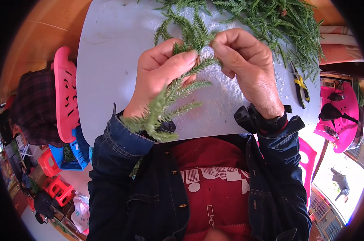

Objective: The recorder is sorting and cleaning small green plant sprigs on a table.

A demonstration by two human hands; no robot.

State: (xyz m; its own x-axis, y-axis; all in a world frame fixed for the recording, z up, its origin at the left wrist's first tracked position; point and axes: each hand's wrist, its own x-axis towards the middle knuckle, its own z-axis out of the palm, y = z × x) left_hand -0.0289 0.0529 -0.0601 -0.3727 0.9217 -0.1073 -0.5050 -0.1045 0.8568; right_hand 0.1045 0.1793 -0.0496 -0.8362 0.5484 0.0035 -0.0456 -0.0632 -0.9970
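Note:
A green artificial pine branch (pixel 166 102) hangs from my left hand (pixel 160 70), its sprigs trailing down over my left wrist. The thumb and fingers of that hand are closed around its upper stem. Opposite, my right hand (pixel 250 64) pinches with thumb and forefinger at the edge of the upper sprigs; the exact bit between the fingertips is hard to make out. Both hands are above a pale table (pixel 105 72). Beyond them, a heap of similar pine branches (pixel 266 24) covers the far right of the tabletop.
Pliers with yellow and black handles (pixel 301 90) lie near the table's right edge. White flecks are scattered over the tabletop. A pink chair (pixel 65 96) with dark checked cloth stands at the left, near a blue crate (pixel 71 154) and red stools (pixel 58 190). Another pink chair (pixel 344 120) is at right.

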